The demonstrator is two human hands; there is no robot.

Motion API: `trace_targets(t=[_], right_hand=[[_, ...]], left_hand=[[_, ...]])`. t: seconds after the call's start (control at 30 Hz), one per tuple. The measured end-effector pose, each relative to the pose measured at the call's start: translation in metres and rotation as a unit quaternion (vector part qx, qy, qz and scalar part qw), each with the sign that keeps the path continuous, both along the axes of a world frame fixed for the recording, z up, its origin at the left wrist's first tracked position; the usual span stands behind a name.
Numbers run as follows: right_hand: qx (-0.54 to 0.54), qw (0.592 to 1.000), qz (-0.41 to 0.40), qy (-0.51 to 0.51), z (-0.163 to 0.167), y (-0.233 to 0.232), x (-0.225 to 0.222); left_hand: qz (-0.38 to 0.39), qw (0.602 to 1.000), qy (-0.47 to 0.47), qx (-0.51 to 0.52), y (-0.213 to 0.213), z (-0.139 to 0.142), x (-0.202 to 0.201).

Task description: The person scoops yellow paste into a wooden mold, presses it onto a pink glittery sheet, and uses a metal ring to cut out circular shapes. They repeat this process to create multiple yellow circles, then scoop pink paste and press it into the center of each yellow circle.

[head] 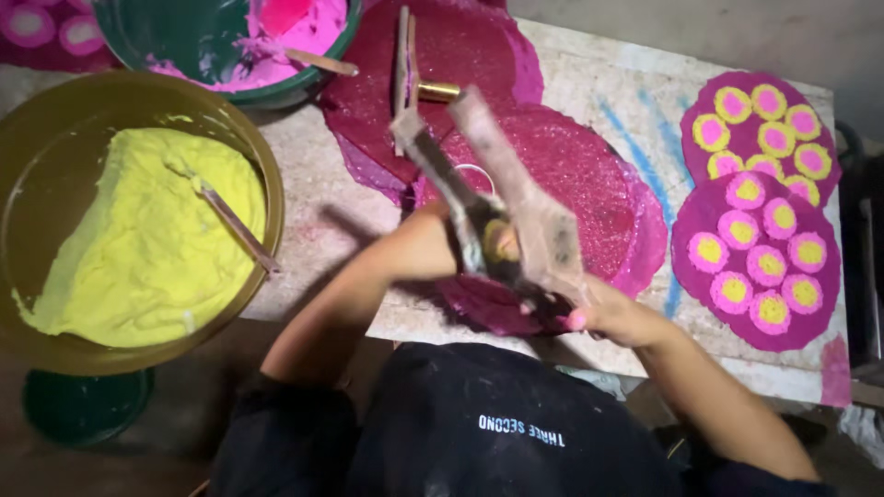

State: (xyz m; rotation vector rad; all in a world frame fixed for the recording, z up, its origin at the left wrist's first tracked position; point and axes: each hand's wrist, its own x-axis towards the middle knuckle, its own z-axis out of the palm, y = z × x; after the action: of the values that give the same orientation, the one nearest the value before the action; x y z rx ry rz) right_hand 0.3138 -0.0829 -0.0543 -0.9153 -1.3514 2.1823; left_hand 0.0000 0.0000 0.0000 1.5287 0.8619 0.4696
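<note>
I hold the press (516, 216), both hands' grip closed on its stiff, paste-slick wooden handles: left hand (440, 241), right hand (608, 313).

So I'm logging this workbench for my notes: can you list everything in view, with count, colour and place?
Wide shallow bowl of yellow paste: one, olive-yellow, left, a stirring stick in it.
Green bowl of pink paste: one, top left, with a stick.
Flat magenta glittery discs: several overlapping, centre of the table.
Magenta discs dotted with pink-and-yellow rounds: two, right.
Wooden hinged press tool: one, brownish, centre, held up.
Second wooden tool with brass part: one, top centre.
Left hand: grip on the press.
Right hand: grip on the press.
</note>
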Motion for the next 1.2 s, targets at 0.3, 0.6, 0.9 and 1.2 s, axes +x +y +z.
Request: trace_targets(t=[0.3,0.6,0.9,1.2], right_hand=[[0.010,0.916,-0.344,-0.207,-0.069,-0.099,0.067],[0.087,0.913,-0.385,-0.100,-0.075,-0.111,0.057],[0.139,0.925,-0.352,-0.026,-0.030,-0.086,0.012],[0.014,0.955,-0.263,-0.138,-0.060,-0.083,0.040]], left_hand=[[0.239,0.967,0.086,0.035,0.056,-0.230,-0.023],[0.355,0.921,-0.018,0.158,-0.056,-0.199,0.012],[0.133,0.877,0.287,0.362,-0.055,-0.149,0.019],[0.148,0.900,0.132,0.387,-0.040,-0.142,0.012]])
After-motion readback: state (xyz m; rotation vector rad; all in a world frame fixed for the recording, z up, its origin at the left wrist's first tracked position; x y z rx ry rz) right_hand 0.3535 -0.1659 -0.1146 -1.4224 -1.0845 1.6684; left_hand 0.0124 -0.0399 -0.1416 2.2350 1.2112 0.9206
